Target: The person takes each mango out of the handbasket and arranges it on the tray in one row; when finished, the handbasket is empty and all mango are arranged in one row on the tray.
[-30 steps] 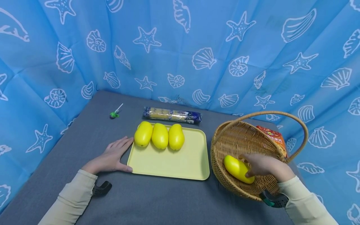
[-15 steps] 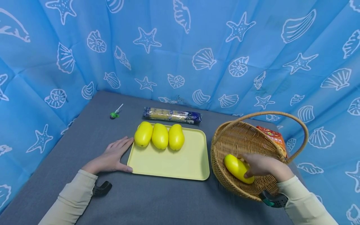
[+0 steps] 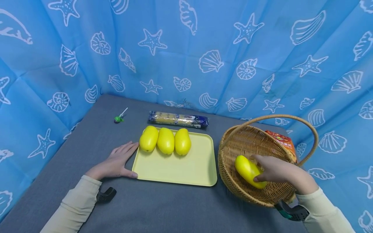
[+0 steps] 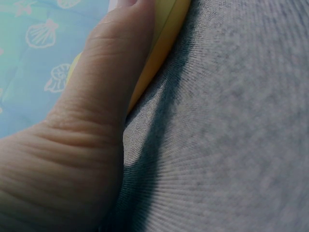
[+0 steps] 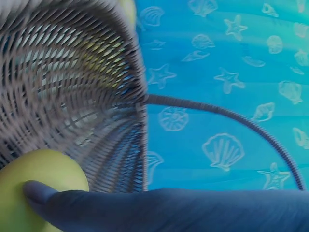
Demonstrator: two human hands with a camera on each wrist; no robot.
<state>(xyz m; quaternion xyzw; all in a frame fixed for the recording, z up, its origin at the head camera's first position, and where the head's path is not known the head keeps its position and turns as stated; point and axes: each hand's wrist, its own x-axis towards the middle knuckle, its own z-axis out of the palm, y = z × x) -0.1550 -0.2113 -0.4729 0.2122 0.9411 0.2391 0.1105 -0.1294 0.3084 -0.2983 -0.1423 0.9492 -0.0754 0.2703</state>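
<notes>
In the head view my right hand (image 3: 275, 170) grips a long yellow mango (image 3: 247, 171) inside the wicker basket (image 3: 233, 139). The right wrist view shows the thumb pressed on the side of that mango (image 5: 48, 169), with the woven basket wall behind it. My left hand (image 3: 116, 161) lies against the left edge of a pale yellow tray (image 3: 175, 171), fingers spread straight and thumb at its near corner. Three more yellow mangoes stand side by side at the tray's far left: one at the corner (image 3: 148, 139), a middle mango (image 3: 165, 140) and a right-hand mango (image 3: 182, 141).
Behind the tray lies a long clear-and-blue packet of noodles (image 3: 178, 119). A green lollipop (image 3: 118, 118) is at the back left of the grey tabletop (image 3: 163, 207). A red snack bag (image 3: 281, 140) stands behind the basket, whose tall handle (image 3: 291, 117) arches over it.
My right hand has lifted the mango slightly and shifted it a little back and to the right within the basket. The left hand, tray and other mangoes stay put.
</notes>
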